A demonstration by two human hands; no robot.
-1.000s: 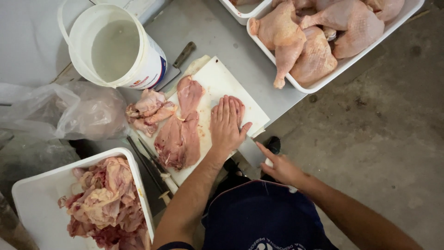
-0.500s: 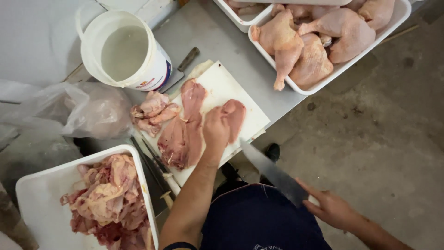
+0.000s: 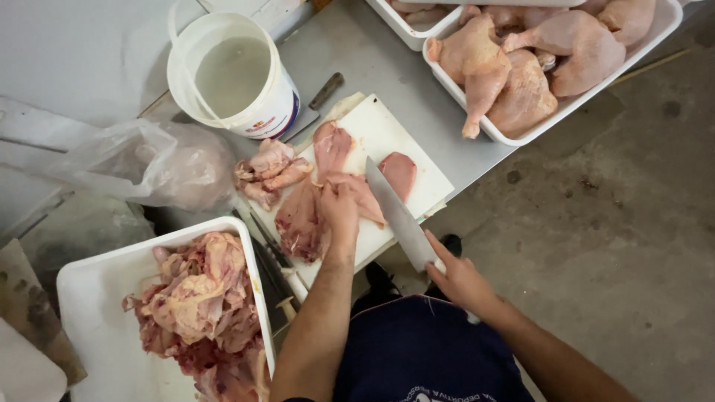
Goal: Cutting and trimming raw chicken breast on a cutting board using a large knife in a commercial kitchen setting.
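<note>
From the head camera, the left hand (image 3: pixel 339 212) lies on the raw chicken meat (image 3: pixel 320 201) on the white cutting board (image 3: pixel 413 160), its fingers curled and pressed together, pinning a flap of flesh down. The right hand (image 3: pixel 458 279) has its fingers wrapped tight round the handle of a large knife (image 3: pixel 398 216), whose broad blade slants up and across the board, its tip just beyond the left fingers and beside a loose pink fillet (image 3: pixel 400 173). To cut well here, as I judge it, the left fingertips should stay tucked back from the edge, the meat held flat and taut, and the blade drawn in one long stroke, not sawed. Beyond the left fingers a small heap of trimmings (image 3: pixel 268 171) sits at the board's edge, then a white bucket of cloudy water (image 3: pixel 231 74) with a second knife (image 3: pixel 316 104) beside it on the grey tabletop (image 3: pixel 387 74). Behind the left wrist stands a white tray of scraps and skin (image 3: pixel 201 305); past the knife tip, well apart, a white tray of whole chicken legs (image 3: pixel 536 67). A clear plastic bag (image 3: pixel 149 164) lies next to the trimmings.
</note>
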